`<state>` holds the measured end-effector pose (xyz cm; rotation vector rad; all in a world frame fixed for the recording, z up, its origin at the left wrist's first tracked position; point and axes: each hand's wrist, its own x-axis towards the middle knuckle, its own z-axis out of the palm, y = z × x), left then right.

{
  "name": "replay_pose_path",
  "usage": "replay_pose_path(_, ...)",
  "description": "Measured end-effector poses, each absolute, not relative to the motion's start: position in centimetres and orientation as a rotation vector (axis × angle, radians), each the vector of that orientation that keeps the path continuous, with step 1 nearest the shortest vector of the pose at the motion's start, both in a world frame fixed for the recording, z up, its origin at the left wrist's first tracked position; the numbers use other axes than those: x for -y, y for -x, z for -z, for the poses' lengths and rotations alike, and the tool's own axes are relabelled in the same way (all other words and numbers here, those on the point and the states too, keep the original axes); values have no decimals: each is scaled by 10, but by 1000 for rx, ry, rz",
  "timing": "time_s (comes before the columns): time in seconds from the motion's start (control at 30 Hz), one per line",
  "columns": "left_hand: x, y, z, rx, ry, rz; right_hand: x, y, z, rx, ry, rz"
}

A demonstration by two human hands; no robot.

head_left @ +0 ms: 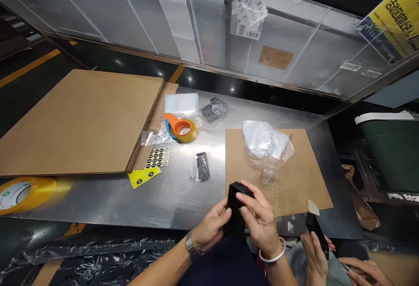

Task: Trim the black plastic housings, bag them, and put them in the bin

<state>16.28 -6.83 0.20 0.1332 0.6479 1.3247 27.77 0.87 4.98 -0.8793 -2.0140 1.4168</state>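
Note:
A small black rectangular box or case (236, 207) is held upright between both hands at the front edge of the metal table. My left hand (212, 225), with a watch on its wrist, grips its left side. My right hand (260, 218), with a white bangle at the wrist, pinches its upper right side. What the black piece is exactly, I cannot tell. Beyond it, a similar flat black piece in a clear bag (203, 167) lies on the metal. To the right, clear plastic bags (265, 142) rest on a cardboard sheet (304, 177).
Stacked cardboard (81, 120) covers the table's left. An orange tape dispenser (181, 128), round stickers (159, 157), a yellow label sheet (142, 177) and a tape roll (26, 194) lie nearby. At lower right, another person's hand (314, 251) holds a black piece. A green bin (389, 150) stands right.

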Motion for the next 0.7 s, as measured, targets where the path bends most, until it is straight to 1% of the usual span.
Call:
replay_pose_path(0.07,65,-159,-2,-565,-21,-1296,-9,-277,-45,1825,915,-1632)
replay_pose_path(0.13,62,-155,-1,-452,32,-1279,-9,-275,-38,1707,1012,-1723)
replay_pose_path(0.23,60,-150,1,-287,120,-1225,-9,-272,-28,1722,1171,-1685)
replay_pose_path(0.33,62,-146,1,-186,247,-1159,-8,-268,-23,1758,1232,-1610)
replay_pose_path(0.47,65,-147,5,-170,351,-1116,-7,-266,-12,1703,1321,-1567)
replay_pose_path(0.57,64,-155,24,-425,283,-1116,-20,-273,8,1553,1451,-1481)
replay_pose_path(0.63,62,-163,45,-807,84,-1141,-41,-284,27,1572,1585,-1276)
replay_pose_path(0.7,58,-172,71,-1193,-176,-1154,-73,-297,47,1698,1745,-988)
